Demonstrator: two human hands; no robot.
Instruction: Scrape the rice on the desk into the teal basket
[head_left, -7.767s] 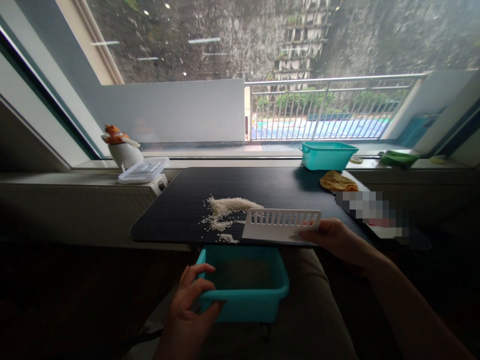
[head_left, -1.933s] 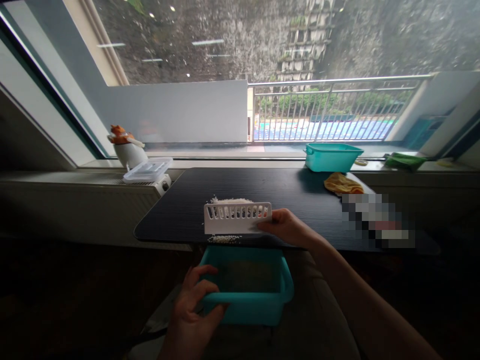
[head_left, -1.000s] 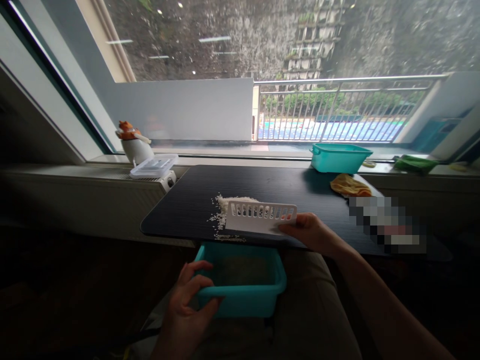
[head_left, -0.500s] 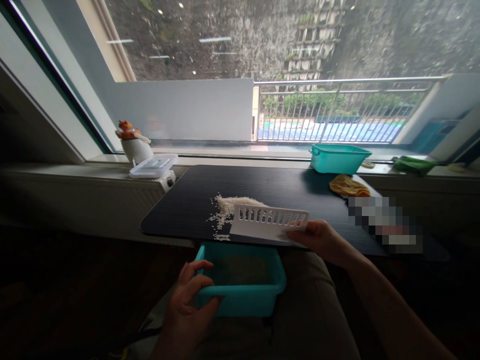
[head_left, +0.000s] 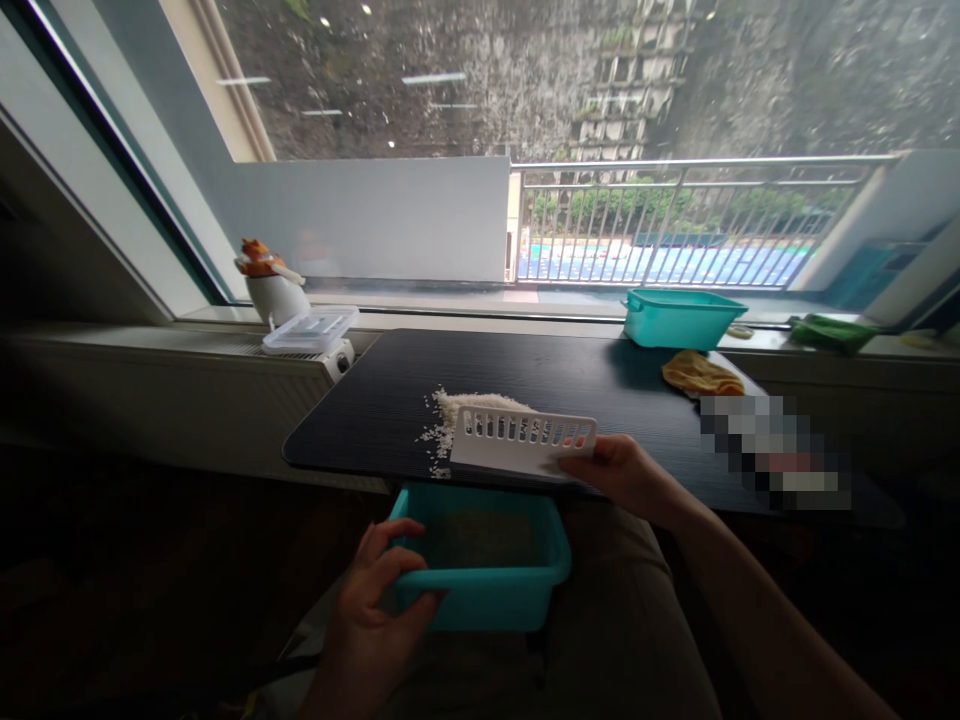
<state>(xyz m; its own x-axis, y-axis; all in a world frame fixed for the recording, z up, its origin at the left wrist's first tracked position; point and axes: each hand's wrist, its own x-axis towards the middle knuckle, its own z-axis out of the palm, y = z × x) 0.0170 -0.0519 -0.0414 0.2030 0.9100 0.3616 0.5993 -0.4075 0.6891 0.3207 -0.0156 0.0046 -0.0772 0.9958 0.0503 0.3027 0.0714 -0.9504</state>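
Observation:
My left hand point(head_left: 390, 590) grips the left wall of a turquoise plastic bin point(head_left: 487, 600), held just under the table's front edge above my lap. The bin's inside is dark; a greyish-brown layer seems to lie on its floor, and I cannot tell what it is. My right hand point(head_left: 622, 468) pinches the right end of a white slotted plastic strip point(head_left: 517, 455). The strip stands on edge on the black table point(head_left: 360, 400), close to its front edge. Behind and to the left of it lies a pile of white rice grains point(head_left: 480, 401), partly hidden by the strip.
A second turquoise bin point(head_left: 679, 320) stands at the back right, with a yellow cloth point(head_left: 701, 374) near it. A clear plastic lid point(head_left: 311, 330) and a white pot with an orange figure point(head_left: 274, 295) sit left by the window. Something green point(head_left: 829, 333) lies on the right sill.
My right hand has moved the white strip slightly left, covering more of the loose grains at the pile's near left. My left hand and the bin have stayed in place.

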